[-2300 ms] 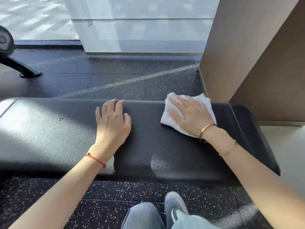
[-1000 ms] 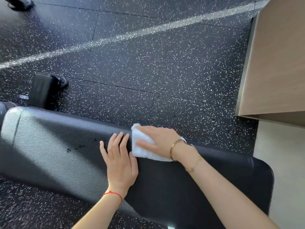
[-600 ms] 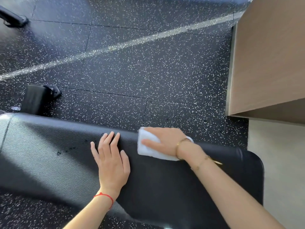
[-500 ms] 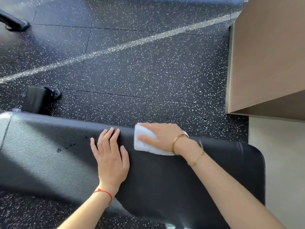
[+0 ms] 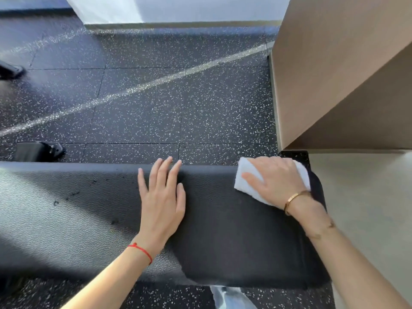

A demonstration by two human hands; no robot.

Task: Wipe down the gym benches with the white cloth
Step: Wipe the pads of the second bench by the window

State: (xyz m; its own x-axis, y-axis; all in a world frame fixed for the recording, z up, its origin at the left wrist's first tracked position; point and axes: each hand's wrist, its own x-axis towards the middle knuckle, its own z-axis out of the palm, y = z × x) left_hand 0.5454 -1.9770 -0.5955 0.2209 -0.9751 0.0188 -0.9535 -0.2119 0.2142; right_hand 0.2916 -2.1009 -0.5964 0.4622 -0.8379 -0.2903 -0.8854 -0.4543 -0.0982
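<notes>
Right hand: your right hand (image 5: 275,181) presses the folded white cloth (image 5: 242,185) flat, fingers straight, at the black padded table (image 5: 223,230) end.
Left hand: your left hand (image 5: 161,197) rests flat, released, on it.

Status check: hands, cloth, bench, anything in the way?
Left hand flat on bench, bracing. Right hand presses white cloth at bench's far right corner. Dark specks on the left part. Wooden panel close beyond the cloth.

Your arms bare, no sleeves. Red cord (image 5: 141,250) circles your left wrist; gold bangle (image 5: 295,198) and thin chain (image 5: 323,230) on your right.
</notes>
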